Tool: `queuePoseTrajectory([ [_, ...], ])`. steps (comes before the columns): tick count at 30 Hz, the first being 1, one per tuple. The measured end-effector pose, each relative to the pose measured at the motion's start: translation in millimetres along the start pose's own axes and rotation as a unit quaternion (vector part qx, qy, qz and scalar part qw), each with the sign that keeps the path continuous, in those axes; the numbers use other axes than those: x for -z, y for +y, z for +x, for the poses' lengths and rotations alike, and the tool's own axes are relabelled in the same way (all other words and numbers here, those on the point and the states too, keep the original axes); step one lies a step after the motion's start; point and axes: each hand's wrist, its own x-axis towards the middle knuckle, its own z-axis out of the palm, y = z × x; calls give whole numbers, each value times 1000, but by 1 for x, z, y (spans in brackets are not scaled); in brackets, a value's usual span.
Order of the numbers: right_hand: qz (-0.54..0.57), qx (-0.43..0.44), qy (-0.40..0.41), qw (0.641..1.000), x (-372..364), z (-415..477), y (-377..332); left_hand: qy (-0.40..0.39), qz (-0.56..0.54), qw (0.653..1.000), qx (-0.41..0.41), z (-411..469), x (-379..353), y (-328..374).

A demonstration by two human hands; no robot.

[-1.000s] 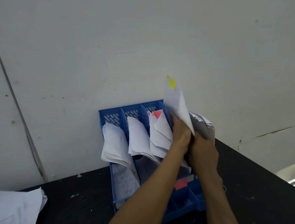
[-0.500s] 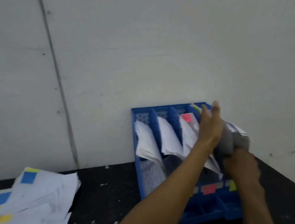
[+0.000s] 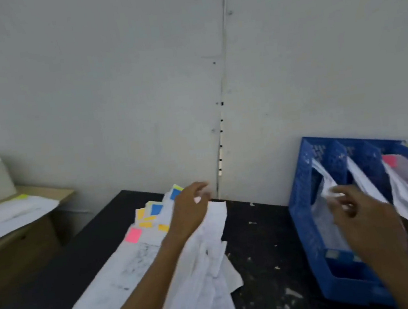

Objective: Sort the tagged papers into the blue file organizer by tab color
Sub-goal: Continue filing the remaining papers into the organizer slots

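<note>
Loose pile of white printed sheets [image 3: 160,273] lay on the black tabletop [image 3: 259,244], with the pink tab [image 3: 134,235], orange tabs and blue tab [image 3: 156,208] at its far end. Sheets judged light, limp and slippery on one another; best pinched singly at the tabbed edge so neighbours do not drag. Left grip [image 3: 191,206] was over that far end, fingers loosely bent, no sheet seen pinched. Right grip [image 3: 365,217], fingers spread and empty, was at the leftmost slot of the blue plastic file organizer [image 3: 304,219], which stood by the grey wall [image 3: 114,88] holding papers
</note>
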Motion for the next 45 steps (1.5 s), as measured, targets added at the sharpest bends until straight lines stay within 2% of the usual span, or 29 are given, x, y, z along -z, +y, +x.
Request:
queuePoseTrajectory([
  [2,81,-3,-100,992,-39,-22,-34,21,183,978,101,-8,47,-54],
  [4,109,-28,-198,974,-87,-48,-58,6,306,933,189,-21,86,-88],
  [6,96,-56,-261,959,-135,-77,-80,-1,331,917,223,-34,107,-106],
  [8,16,-69,-319,945,-172,-105,-102,7,301,929,215,-43,114,-119],
  [10,-74,-69,-339,935,-195,-124,-118,26,244,950,191,-46,119,-128],
  [13,-86,-106,-294,946,-207,-137,-134,62,161,972,163,-47,128,-130],
  [16,-15,-166,-233,958,-213,-135,-130,84,92,979,162,-48,133,-127],
  [21,67,-200,-171,962,-221,-139,-117,106,35,979,169,-45,141,-127],
  [26,137,-197,-121,963,-222,-134,-102,80,41,981,173,-43,144,-133],
  [31,110,-161,-78,978,-219,-133,-93,72,42,982,170,-47,142,-139],
  [37,109,-140,21,984,-208,-130,-86,74,43,982,171,-51,138,-138],
  [45,197,-220,7,955,-203,-127,-83,94,65,977,178,-55,135,-139],
])
